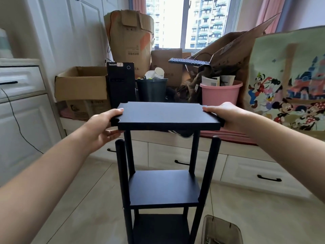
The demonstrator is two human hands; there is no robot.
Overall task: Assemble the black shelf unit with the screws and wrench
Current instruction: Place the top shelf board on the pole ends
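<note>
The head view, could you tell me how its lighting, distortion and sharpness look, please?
Head view: daylight from the window backlights the scene, with the buildings outside pale and washed out; wide-angle bending curves the cabinet at the left edge; the black top board held by both hands shows little surface detail; the forearms are soft at the bottom corners.

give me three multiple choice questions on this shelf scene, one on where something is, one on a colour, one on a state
1. Where is the pink bucket?
A. behind the shelf unit, below the window
B. on the middle shelf
C. on the white cabinet

2. What colour is the top board?
A. white
B. black
C. pink

3. How is the top board held?
A. left hand only
B. lying untouched
C. both hands, with the right hand on the other end

Answers: 1 A, it stands among the boxes beyond the unit. 2 B, it matches the black poles. 3 C, each hand grips one short end.
</note>
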